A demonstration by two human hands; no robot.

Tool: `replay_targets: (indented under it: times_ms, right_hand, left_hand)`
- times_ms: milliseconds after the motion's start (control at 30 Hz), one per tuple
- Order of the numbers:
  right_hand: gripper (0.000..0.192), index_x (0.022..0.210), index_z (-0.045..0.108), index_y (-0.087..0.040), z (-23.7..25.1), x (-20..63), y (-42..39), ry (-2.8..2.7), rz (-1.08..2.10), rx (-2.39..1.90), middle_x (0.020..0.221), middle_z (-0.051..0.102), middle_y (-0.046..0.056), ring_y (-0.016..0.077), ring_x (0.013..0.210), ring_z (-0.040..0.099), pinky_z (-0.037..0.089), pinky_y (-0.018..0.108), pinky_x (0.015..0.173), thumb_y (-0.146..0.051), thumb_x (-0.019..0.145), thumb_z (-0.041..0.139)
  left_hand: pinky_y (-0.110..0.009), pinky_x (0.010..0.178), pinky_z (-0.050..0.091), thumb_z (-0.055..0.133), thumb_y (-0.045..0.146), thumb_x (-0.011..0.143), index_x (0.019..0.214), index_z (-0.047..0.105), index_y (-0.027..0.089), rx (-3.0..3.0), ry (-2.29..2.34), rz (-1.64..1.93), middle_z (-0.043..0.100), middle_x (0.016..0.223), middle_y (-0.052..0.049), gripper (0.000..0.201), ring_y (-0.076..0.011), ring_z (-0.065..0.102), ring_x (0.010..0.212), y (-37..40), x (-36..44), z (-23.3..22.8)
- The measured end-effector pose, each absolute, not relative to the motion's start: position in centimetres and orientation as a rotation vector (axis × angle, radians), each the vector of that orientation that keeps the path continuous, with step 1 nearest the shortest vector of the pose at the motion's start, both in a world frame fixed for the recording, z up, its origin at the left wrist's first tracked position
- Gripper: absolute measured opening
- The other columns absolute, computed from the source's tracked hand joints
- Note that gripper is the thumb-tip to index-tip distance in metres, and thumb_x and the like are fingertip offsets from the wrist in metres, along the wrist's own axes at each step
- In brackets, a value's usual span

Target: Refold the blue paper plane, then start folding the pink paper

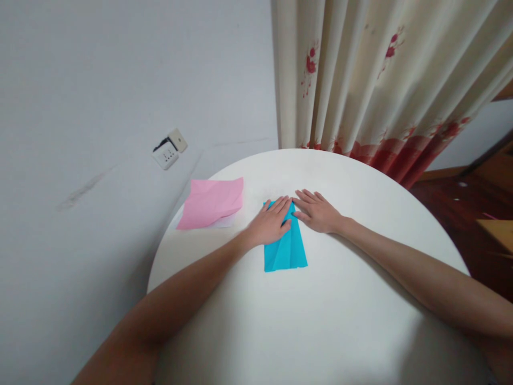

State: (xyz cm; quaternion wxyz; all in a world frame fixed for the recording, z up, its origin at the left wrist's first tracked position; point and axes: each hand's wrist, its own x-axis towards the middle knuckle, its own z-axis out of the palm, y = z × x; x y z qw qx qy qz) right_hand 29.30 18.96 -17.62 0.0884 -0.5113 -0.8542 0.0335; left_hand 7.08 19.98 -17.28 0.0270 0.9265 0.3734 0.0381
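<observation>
Near edge of the round white desk [320,321] is lying bare; both forearms are reaching across it from the near side. The folded blue paper [285,251] is lying mid-desk, its long axis running away from the person, wide end near, narrowing toward the far end. The left hand [269,222] is pressing flat, fingers spread, on the far left part of the paper. The right hand [316,211] is lying open and flat just beside it, fingertips meeting the paper's far right edge. Neither hand is gripping anything. Both are equally close. Farther left, a pink sheet [211,202] is resting near the desk's rim. Beyond, a curtain [372,80] is hanging.
</observation>
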Motion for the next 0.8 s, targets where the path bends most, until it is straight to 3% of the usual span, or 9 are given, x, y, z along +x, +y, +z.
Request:
replay_targets:
  times_ms: [300, 533, 800]
  right_hand:
    - [0.058, 0.151, 0.044, -0.021, -17.0, 29.8, 19.2, -2.544, 0.149, -1.414, 0.161, 0.030, 0.014, 0.0355, 0.149, 0.024, 0.028, 0.060, 0.115, -0.051, 0.103, 0.032]
    - [0.048, 0.140, 0.058, -0.020, -16.3, 30.1, 18.9, -2.590, 0.081, -1.230, 0.159, 0.034, 0.014, 0.0349, 0.148, 0.027, 0.029, 0.059, 0.115, -0.043, 0.102, 0.039]
    - [0.041, 0.121, 0.072, -0.028, -15.4, 30.8, 18.9, -2.657, 0.405, -0.898, 0.160, 0.031, -0.001, 0.0244, 0.152, 0.018, 0.025, 0.049, 0.121, -0.049, 0.100, 0.044]
  left_hand:
    - [-0.048, 0.124, 0.011, 0.031, 0.041, 0.101, 0.157, 0.020, 0.018, 2.852, 1.149, 0.124, 0.016, 0.165, -0.008, 0.062, -0.0229, 0.011, 0.153, 19.9, 7.1, -17.1]
    - [-0.048, 0.124, 0.011, 0.028, 0.044, 0.102, 0.157, 0.022, 0.015, 2.858, 1.196, 0.114, 0.016, 0.165, -0.010, 0.063, -0.0234, 0.011, 0.153, 19.9, 7.2, -17.2]
    - [-0.058, 0.122, 0.013, 0.029, 0.045, 0.101, 0.157, 0.024, 0.019, 2.785, 1.301, 0.106, 0.017, 0.165, -0.007, 0.061, -0.0278, 0.013, 0.153, 20.3, 7.0, -16.8]
